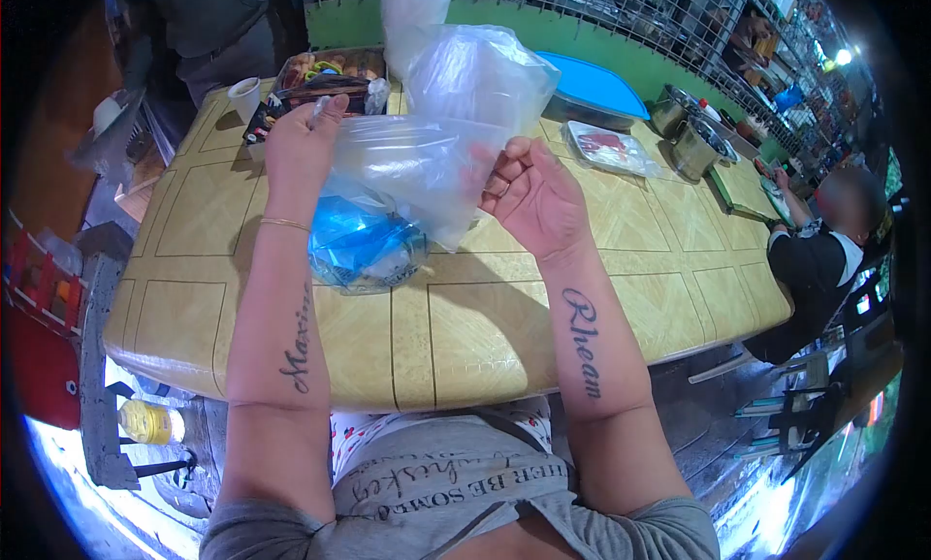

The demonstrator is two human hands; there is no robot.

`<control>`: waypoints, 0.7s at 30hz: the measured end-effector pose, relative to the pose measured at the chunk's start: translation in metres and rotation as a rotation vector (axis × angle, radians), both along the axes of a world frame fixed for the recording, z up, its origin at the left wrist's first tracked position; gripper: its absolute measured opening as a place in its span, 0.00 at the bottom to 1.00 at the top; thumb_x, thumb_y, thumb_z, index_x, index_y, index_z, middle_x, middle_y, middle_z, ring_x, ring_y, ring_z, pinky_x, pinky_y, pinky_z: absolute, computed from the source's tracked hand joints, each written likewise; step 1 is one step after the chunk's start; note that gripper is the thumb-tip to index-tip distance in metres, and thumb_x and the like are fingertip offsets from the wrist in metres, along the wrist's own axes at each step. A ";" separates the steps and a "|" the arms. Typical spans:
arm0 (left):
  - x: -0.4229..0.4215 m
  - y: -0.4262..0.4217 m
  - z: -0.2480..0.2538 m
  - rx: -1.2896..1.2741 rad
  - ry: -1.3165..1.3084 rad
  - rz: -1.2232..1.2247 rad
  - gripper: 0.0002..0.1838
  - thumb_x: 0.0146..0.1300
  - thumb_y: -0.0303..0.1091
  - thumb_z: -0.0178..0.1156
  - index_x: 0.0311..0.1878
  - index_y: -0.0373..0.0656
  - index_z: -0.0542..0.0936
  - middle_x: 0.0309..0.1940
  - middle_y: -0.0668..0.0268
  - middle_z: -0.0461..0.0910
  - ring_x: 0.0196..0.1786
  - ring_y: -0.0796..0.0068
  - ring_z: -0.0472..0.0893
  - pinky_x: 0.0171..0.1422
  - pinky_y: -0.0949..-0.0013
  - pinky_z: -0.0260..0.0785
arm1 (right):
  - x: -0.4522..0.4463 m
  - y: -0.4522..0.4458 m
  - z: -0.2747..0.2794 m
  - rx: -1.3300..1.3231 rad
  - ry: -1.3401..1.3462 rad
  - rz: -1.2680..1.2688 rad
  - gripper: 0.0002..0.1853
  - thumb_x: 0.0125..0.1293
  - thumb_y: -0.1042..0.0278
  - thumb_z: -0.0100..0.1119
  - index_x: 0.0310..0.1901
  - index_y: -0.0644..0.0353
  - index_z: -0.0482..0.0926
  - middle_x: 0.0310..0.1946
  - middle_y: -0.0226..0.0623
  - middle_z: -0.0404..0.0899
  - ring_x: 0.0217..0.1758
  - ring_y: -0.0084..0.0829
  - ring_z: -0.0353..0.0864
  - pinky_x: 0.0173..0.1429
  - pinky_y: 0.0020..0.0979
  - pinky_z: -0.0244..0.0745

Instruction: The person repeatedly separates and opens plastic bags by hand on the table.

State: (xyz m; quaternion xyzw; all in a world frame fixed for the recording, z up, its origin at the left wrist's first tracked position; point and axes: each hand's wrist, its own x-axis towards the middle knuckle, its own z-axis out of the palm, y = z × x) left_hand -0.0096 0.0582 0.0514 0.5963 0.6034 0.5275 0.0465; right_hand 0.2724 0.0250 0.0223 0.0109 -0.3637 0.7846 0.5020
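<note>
A clear plastic bag (407,162) is stretched between my two hands above the table. My left hand (308,138) pinches its left end, fingers closed, near the dark items at the back left. At the bag's right end is my right hand (533,192), palm up, its curled fingers closed on the plastic edge. Below the bag, a blue plastic bundle in a clear bag (364,240) lies on the yellow tiled-pattern table (465,337). Just behind stands a large clear bag (480,80), partly covered by the held one.
A white cup (245,98), a tray of mixed items (330,70), a blue-lidded container (593,87), a wrapped white tray (609,149) and metal pots (696,148) stand along the back. Another person (819,259) sits at the right end; someone stands at the back left.
</note>
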 end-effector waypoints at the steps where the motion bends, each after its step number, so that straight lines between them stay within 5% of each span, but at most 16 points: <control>1: -0.003 0.002 -0.002 -0.016 0.004 0.030 0.31 0.64 0.64 0.58 0.34 0.39 0.84 0.18 0.62 0.75 0.24 0.68 0.72 0.34 0.63 0.66 | -0.004 -0.002 0.002 -0.017 -0.112 -0.088 0.09 0.70 0.67 0.56 0.47 0.59 0.71 0.46 0.49 0.82 0.50 0.40 0.83 0.52 0.41 0.77; 6: -0.006 0.007 -0.005 -0.051 0.054 0.131 0.30 0.63 0.64 0.59 0.36 0.39 0.83 0.23 0.58 0.79 0.29 0.59 0.77 0.38 0.58 0.69 | -0.034 -0.022 0.005 0.094 -0.645 -0.578 0.18 0.62 0.80 0.62 0.52 0.62 0.69 0.42 0.47 0.83 0.46 0.35 0.84 0.49 0.34 0.80; 9: 0.003 0.001 -0.004 0.103 0.112 0.153 0.28 0.57 0.60 0.65 0.40 0.40 0.81 0.28 0.55 0.81 0.35 0.55 0.81 0.43 0.56 0.71 | -0.039 -0.027 0.014 0.011 -0.632 -0.677 0.23 0.58 0.87 0.63 0.53 0.65 0.68 0.36 0.45 0.83 0.40 0.31 0.85 0.45 0.29 0.81; 12: 0.028 -0.023 0.013 0.596 0.549 0.536 0.26 0.53 0.54 0.71 0.44 0.41 0.81 0.32 0.56 0.82 0.40 0.54 0.81 0.48 0.57 0.72 | -0.032 -0.023 0.011 0.036 -0.619 -0.746 0.21 0.59 0.87 0.62 0.53 0.66 0.68 0.32 0.43 0.83 0.36 0.31 0.85 0.42 0.29 0.83; 15: 0.047 -0.044 0.028 0.507 0.446 0.175 0.20 0.49 0.43 0.74 0.38 0.39 0.80 0.29 0.57 0.81 0.35 0.60 0.81 0.42 0.60 0.71 | -0.029 -0.022 0.013 0.019 -0.577 -0.720 0.21 0.60 0.87 0.61 0.53 0.66 0.68 0.31 0.42 0.83 0.34 0.30 0.85 0.41 0.29 0.83; 18: 0.074 -0.067 0.034 -0.124 0.289 -0.334 0.16 0.49 0.37 0.73 0.31 0.38 0.78 0.25 0.60 0.79 0.29 0.69 0.77 0.36 0.65 0.69 | -0.032 -0.022 0.010 -0.024 -0.479 -0.643 0.21 0.60 0.86 0.62 0.53 0.66 0.68 0.31 0.42 0.83 0.34 0.30 0.85 0.40 0.29 0.83; 21: 0.085 -0.072 0.023 -0.181 0.215 -0.492 0.14 0.50 0.32 0.72 0.27 0.36 0.75 0.21 0.63 0.75 0.25 0.75 0.72 0.32 0.69 0.66 | -0.033 -0.023 0.006 -0.088 -0.407 -0.533 0.20 0.62 0.82 0.63 0.54 0.66 0.68 0.31 0.40 0.83 0.33 0.30 0.85 0.42 0.30 0.83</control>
